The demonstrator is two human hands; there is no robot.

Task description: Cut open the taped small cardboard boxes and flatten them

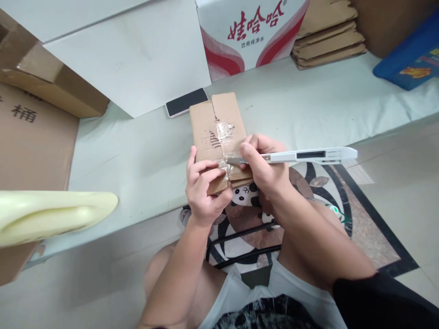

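Note:
A flattened brown cardboard box (202, 125) lies on the cloth-covered surface, its near end reaching over the front edge. Clear tape (224, 130) runs along its middle seam, beside dark printed marks. My left hand (206, 185) grips the near left corner, thumb at the near edge and fingers on top. In my right hand (265, 164) is a white utility knife (308, 156), its handle pointing right. The knife's blade (234, 161) rests at the taped seam, close to my left fingertips.
A phone (187, 102) lies behind the cardboard, against a white box (130, 55). Farther back stand a red-and-white carton (254, 36) and stacked folded cardboard (325, 34). A blue container (409, 55) is at right. A pale yellow object (58, 214) juts in from the left.

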